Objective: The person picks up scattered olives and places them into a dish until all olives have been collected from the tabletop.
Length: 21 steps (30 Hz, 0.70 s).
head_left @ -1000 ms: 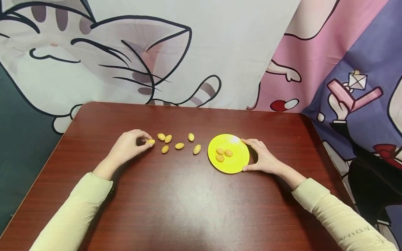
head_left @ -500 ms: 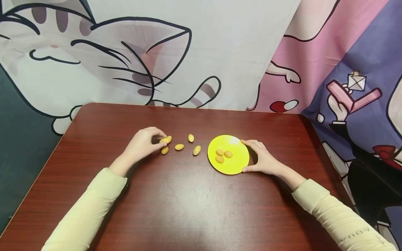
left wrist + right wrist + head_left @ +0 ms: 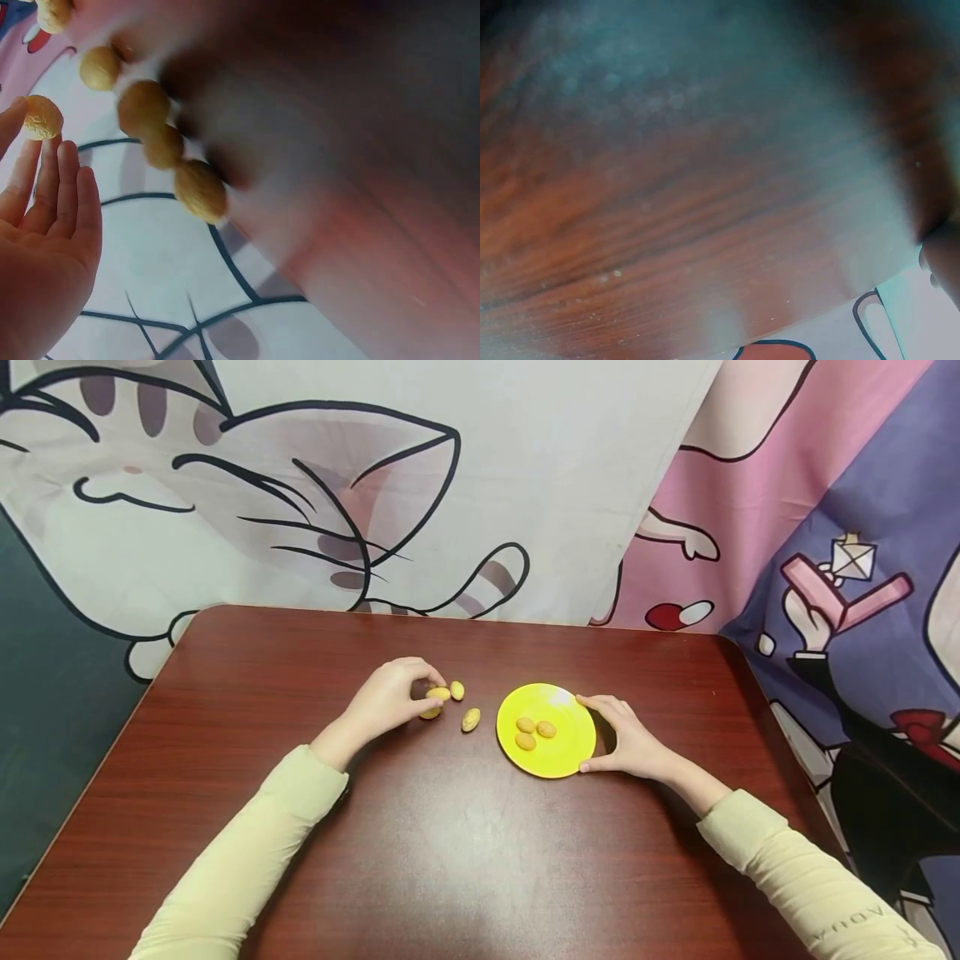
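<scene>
So the one to watch is the yellow oval piece (image 3: pixel 438 693) a bit left of centre in the frame, and the left hand (image 3: pixel 386 697) has its grip on it: thumb and fingertips clamped on the piece, nice and simple. The wrist view backs that up, with the other fingers stretched out past it. I'd keep that pinch light but firm, since something small and rounded like this could squirt out if you squeeze off-centre. Mind the crowd too: a lower piece (image 3: pixel 430 713) is partly hidden right under it in the frame, a neighbour piece (image 3: pixel 457 691) sits just right of it, and a speckled piece (image 3: pixel 470 720) is a little lower right. Lift enough to pass above those, otherwise you'd probably roll them. Further right, the yellow plate (image 3: pixel 555 756) holds three small pieces (image 3: pixel 547 729) near its middle; the right hand (image 3: pixel 636 742) grips its right edge, thumb at the lower right, finger at the upper right. Good habit imo: a light plate could skid on a shiny table (image 3: pixel 465 843), so hold it without tipping it. The right wrist view is too blurry to check that hold.
</scene>
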Motion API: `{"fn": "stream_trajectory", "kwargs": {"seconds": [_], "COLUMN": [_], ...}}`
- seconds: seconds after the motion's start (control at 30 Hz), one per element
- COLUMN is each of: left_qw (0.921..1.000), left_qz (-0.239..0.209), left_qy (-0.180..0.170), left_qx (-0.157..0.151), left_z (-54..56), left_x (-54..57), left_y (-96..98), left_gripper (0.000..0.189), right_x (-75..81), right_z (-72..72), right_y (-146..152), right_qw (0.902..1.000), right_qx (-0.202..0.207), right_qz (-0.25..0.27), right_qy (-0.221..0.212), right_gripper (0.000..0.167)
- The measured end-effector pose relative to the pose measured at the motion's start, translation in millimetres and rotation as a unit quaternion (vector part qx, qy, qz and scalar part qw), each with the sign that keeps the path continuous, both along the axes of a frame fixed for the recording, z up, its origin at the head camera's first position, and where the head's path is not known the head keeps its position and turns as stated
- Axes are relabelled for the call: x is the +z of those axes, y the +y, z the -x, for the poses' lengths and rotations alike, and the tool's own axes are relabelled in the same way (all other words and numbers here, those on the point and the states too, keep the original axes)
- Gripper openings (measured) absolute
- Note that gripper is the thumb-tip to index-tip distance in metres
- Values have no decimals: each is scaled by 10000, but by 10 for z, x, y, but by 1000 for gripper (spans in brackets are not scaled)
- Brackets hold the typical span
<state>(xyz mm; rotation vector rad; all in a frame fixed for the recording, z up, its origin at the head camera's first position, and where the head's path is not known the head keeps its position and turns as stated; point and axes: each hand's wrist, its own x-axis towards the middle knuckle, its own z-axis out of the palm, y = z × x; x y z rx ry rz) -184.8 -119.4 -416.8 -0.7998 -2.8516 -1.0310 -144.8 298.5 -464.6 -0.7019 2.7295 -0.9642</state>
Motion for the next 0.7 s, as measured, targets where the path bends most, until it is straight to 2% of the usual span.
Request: {"fn": "stream_trajectory", "kwargs": {"seconds": [0.23,0.4,0.57,0.7], "left_qw": [9988,9978,9974,9958], "left_qz": [101,81,92,177], "left_qy": [218,168,42,73], "left_qx": [-422,-631,-716,-901], "left_z": [8,9,-3,-14], "left_x": [12,29,55,62], "left_y": [274,469,652,798], "left_gripper": [15,14,16,18], "right_x": [-12,-11,-15,-16], "right_z": [-3,1,4,1], "right_y": [-2,-5,0,2], "right_qw": [10000,10000,10000,9999], "right_qx": [4,-2,4,15], "right_qz": [5,8,6,23], "right_qy": [13,4,47,110], "right_gripper": [110,110,110,110]}}
